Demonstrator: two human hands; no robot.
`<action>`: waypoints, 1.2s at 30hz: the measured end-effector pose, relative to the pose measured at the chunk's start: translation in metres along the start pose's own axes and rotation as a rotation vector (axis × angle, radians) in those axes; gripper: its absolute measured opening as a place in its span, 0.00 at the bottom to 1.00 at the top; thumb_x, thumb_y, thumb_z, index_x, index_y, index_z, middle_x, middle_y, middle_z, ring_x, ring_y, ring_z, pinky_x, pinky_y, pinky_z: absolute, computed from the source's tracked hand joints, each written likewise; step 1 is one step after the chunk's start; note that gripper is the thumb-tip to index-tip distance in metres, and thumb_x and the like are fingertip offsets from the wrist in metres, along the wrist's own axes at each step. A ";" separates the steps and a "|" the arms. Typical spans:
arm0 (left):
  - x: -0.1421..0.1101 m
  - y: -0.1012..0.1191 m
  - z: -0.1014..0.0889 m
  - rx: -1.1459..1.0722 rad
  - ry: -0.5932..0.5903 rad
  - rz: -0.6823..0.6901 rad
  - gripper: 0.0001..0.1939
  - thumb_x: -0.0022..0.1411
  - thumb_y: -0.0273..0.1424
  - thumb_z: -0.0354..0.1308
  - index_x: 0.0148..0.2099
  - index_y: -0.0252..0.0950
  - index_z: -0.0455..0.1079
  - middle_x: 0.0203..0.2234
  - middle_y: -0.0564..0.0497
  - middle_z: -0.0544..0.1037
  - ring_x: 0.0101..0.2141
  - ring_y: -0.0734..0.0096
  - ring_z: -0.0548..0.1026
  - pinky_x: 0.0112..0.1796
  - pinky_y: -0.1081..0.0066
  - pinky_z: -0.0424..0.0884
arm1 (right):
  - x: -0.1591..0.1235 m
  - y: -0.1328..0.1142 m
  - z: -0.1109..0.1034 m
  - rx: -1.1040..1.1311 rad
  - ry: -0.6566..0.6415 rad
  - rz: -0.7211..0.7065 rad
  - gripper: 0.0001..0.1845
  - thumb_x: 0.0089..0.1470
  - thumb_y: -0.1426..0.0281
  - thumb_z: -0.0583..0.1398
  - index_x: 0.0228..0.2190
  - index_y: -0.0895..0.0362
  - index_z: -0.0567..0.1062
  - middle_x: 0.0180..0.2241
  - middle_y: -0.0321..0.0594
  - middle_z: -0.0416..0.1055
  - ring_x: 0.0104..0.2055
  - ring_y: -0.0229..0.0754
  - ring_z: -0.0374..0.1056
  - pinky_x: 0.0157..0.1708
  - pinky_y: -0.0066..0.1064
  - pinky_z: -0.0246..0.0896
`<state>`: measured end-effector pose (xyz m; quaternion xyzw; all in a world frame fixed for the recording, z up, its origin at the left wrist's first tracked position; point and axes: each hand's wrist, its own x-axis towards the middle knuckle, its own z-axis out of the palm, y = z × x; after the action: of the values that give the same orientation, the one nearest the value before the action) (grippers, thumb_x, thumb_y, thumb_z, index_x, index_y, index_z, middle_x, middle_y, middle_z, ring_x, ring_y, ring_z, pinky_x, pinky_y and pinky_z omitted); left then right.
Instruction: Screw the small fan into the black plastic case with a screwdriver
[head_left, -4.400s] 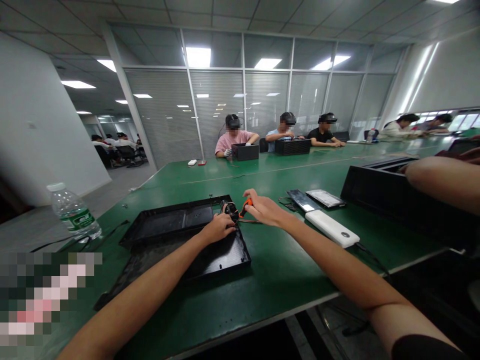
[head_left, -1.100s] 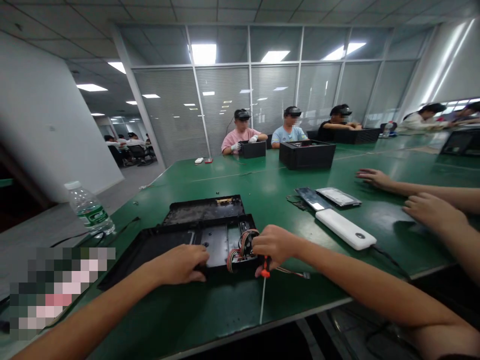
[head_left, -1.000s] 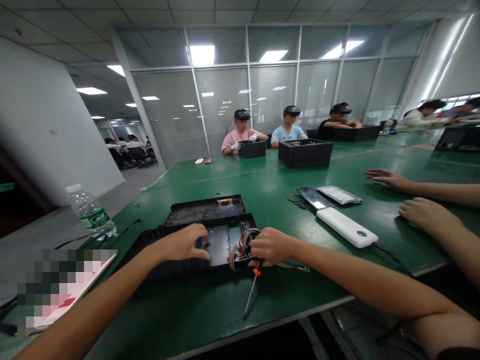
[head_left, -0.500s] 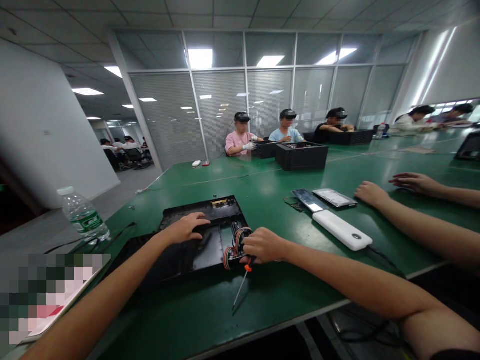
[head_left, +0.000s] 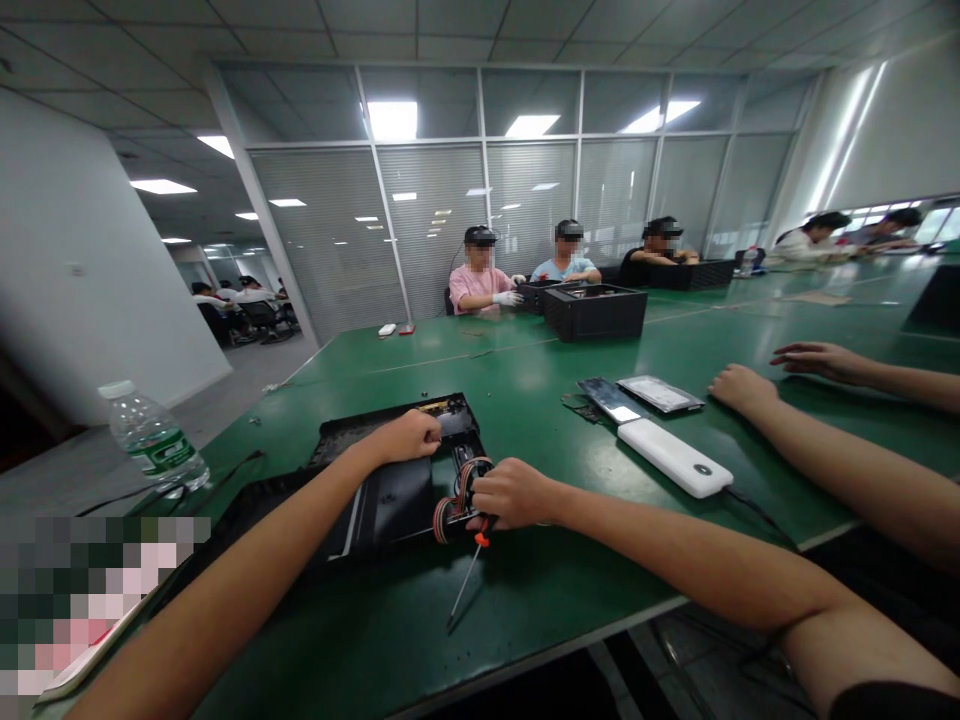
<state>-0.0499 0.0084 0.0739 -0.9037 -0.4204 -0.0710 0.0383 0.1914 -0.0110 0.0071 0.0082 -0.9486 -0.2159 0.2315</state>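
A black metal computer case lies opened on the green table in front of me. My left hand is over it with the fingers curled closed, at the upper edge of a dark panel inside. Whatever those fingers grip is hidden. My right hand is closed at the case's right side, holding a screwdriver with a black and orange handle. Its thin shaft points down and left over the tabletop. Striped cables loop out of the case beside my right fingers.
On the right lie a white power bank, a phone-like slab and a hard drive. Another person's hands rest beyond them. A water bottle stands at left. Co-workers sit across the table behind black cases.
My left hand has moved right and slightly up, and its spread fingers have closed. The dark panel inside the case looks shifted. My right hand still holds the screwdriver.
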 end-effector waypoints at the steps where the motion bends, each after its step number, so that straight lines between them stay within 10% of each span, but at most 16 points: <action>1: 0.009 0.002 0.002 -0.024 -0.009 -0.022 0.03 0.51 0.25 0.54 0.28 0.32 0.69 0.22 0.53 0.71 0.24 0.76 0.67 0.30 0.77 0.61 | 0.000 0.000 0.000 -0.001 0.001 0.002 0.20 0.58 0.56 0.46 0.26 0.58 0.65 0.25 0.35 0.65 0.23 0.33 0.58 0.21 0.29 0.36; 8: 0.031 -0.014 0.031 -0.214 0.021 -0.051 0.14 0.52 0.28 0.58 0.43 0.33 0.69 0.28 0.52 0.74 0.28 0.75 0.70 0.32 0.77 0.63 | -0.001 -0.001 0.000 -0.002 0.012 0.017 0.20 0.58 0.56 0.46 0.27 0.57 0.66 0.25 0.35 0.65 0.23 0.33 0.58 0.20 0.29 0.36; 36: 0.032 -0.012 0.053 -0.010 0.060 0.129 0.05 0.56 0.27 0.55 0.35 0.32 0.71 0.30 0.49 0.72 0.33 0.72 0.69 0.36 0.75 0.62 | 0.000 0.000 0.000 0.004 -0.015 0.018 0.21 0.58 0.55 0.45 0.28 0.57 0.67 0.26 0.37 0.66 0.23 0.33 0.58 0.21 0.27 0.38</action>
<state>-0.0331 0.0469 0.0270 -0.9266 -0.3596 -0.0974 0.0509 0.1919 -0.0113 0.0070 -0.0013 -0.9507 -0.2120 0.2262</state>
